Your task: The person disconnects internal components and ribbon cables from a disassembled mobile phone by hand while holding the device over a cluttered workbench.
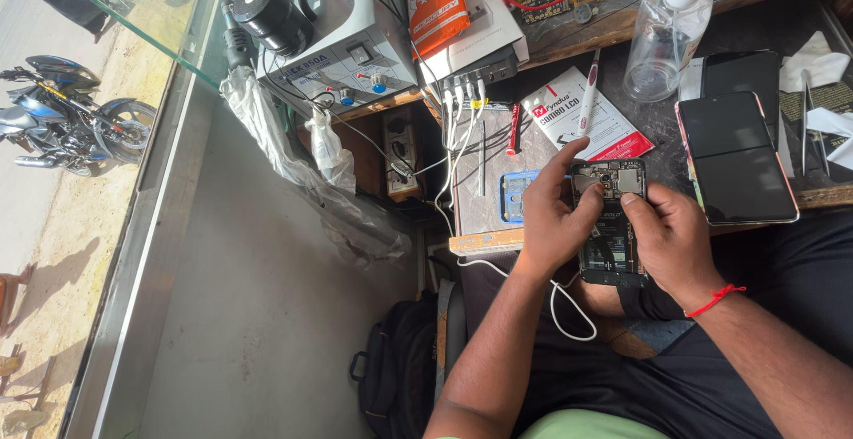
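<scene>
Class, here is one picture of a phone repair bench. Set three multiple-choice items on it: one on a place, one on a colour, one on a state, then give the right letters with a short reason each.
1. Where does the clear spray bottle stand?
A. at the back of the bench, right of the white pen tool
B. on the floor
C. in the person's lap

2. What colour is the thread on the wrist of the right hand?
A. blue
B. red
C. green

3. In what state is the phone held by the left hand and the right hand?
A. back cover on
B. wrapped in plastic
C. opened, its inner parts showing

Answers: 1 A, it stands upright beyond the pen tool. 2 B, a red thread circles that wrist. 3 C, the board and parts lie bare.
</scene>
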